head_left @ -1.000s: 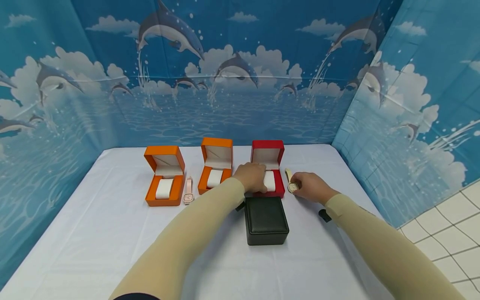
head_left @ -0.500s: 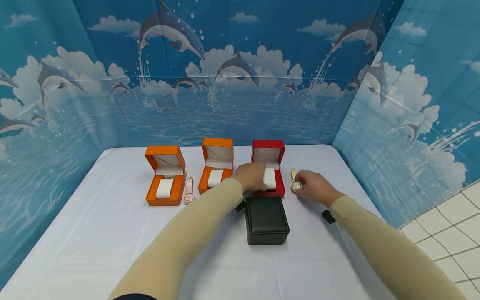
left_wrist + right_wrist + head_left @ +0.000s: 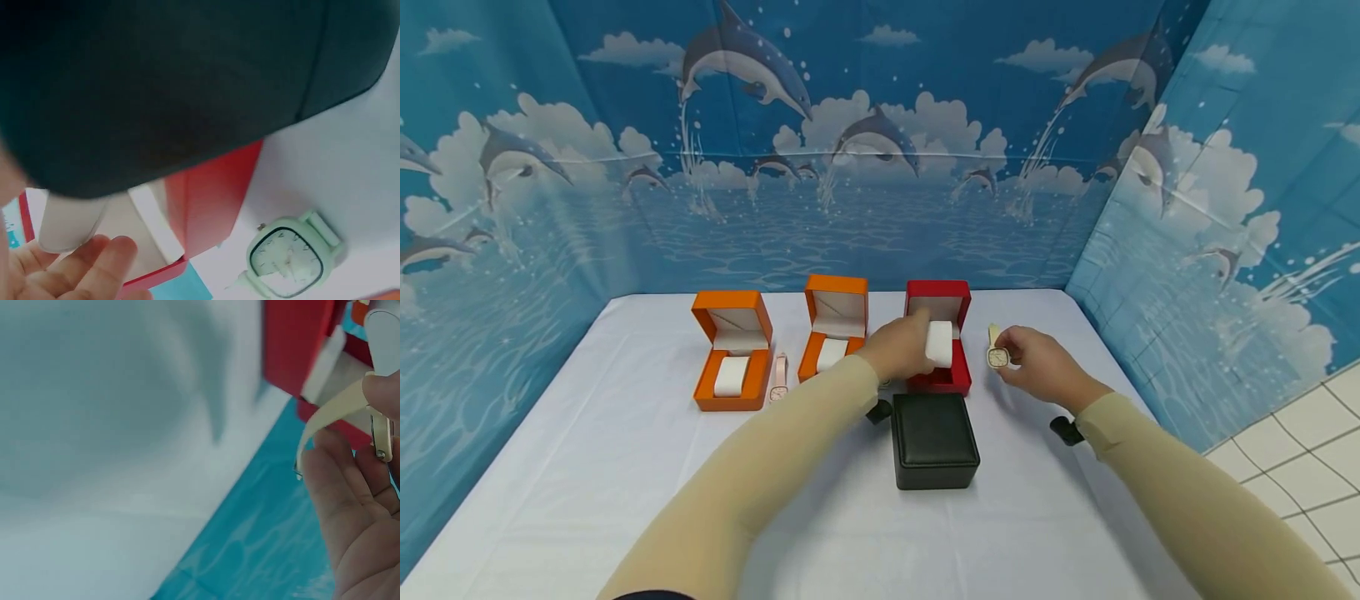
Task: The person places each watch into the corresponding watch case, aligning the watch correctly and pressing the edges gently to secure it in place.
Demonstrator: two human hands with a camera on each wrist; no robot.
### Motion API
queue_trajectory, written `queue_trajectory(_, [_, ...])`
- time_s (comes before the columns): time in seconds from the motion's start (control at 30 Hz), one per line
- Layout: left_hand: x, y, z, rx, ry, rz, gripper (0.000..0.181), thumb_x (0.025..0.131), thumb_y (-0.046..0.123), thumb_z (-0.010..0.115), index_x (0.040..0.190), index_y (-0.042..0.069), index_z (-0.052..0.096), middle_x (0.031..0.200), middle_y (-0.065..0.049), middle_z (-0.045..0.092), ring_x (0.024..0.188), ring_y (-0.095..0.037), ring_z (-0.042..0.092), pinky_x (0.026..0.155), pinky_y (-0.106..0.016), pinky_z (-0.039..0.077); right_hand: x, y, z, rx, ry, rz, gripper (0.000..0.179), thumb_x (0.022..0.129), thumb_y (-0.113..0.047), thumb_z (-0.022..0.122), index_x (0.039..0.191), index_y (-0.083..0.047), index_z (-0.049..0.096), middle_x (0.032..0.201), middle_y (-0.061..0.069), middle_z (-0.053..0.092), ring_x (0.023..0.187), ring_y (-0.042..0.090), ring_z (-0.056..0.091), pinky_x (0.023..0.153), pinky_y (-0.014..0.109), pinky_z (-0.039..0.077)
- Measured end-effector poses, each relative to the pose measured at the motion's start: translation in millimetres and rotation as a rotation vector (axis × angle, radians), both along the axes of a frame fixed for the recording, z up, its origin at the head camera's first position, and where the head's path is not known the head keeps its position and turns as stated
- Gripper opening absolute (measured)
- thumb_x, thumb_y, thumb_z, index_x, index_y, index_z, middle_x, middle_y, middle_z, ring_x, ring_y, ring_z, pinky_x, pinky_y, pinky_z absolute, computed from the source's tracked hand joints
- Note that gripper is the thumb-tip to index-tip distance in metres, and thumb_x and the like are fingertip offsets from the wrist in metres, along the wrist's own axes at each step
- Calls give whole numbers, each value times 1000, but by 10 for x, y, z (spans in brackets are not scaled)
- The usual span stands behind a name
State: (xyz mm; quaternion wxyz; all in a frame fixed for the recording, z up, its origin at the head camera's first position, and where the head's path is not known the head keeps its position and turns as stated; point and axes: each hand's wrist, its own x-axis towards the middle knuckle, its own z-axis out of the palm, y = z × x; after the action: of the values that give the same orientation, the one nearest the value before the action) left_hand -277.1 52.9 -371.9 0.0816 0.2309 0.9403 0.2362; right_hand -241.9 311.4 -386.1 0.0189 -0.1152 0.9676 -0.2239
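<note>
My left hand grips a white watch cushion and holds it over the open red watch box. The box's base shows bare red below the cushion. In the left wrist view, the fingers lie along one end of the cushion. My right hand pinches a cream-strapped watch just right of the red box. Its strap curves across the fingers in the right wrist view. A mint-green watch lies beside the red box, mostly hidden by my left wrist in the head view.
A closed black box stands in front of the red one. To the left are two open orange watch boxes with white cushions, and a pink watch between them. A dolphin-print curtain hangs behind the white table.
My left hand has raised the white cushion out of the red box's base. My right hand has lifted the cream watch and moved it slightly right and away from me.
</note>
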Motion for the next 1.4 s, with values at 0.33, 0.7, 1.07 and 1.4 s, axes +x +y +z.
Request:
queue_trajectory(0.33, [133,-181,153,215,-9,-39,76,92,11,78,156,13,37,135,-5,59,111,-20,59,90,-37,60,189,-197,265,-107,32,39,37,93,-7,78,124,-3,59,120,16,66,107,32,71,88,45,64])
queue_trajectory(0.7, [253,-427,245,305,27,-89,72,91,10,79,152,17,41,132,-3,56,119,-24,60,86,-33,63,290,-514,522,-196,92,123,43,93,-5,77,130,-2,55,125,17,64,104,32,74,85,44,65])
queue_trajectory(1.07, [393,-608,271,294,30,-126,72,95,13,76,156,21,40,141,-1,55,113,-15,62,86,-30,62,339,-770,590,-299,77,203,44,94,-1,76,132,-1,55,132,19,61,105,31,74,88,44,65])
queue_trajectory(1.4, [453,-758,188,394,61,-93,69,95,13,77,154,20,40,145,-2,53,114,-16,64,83,-30,62,355,-922,569,-339,58,257,45,96,0,74,136,-1,54,134,19,59,103,28,75,87,38,65])
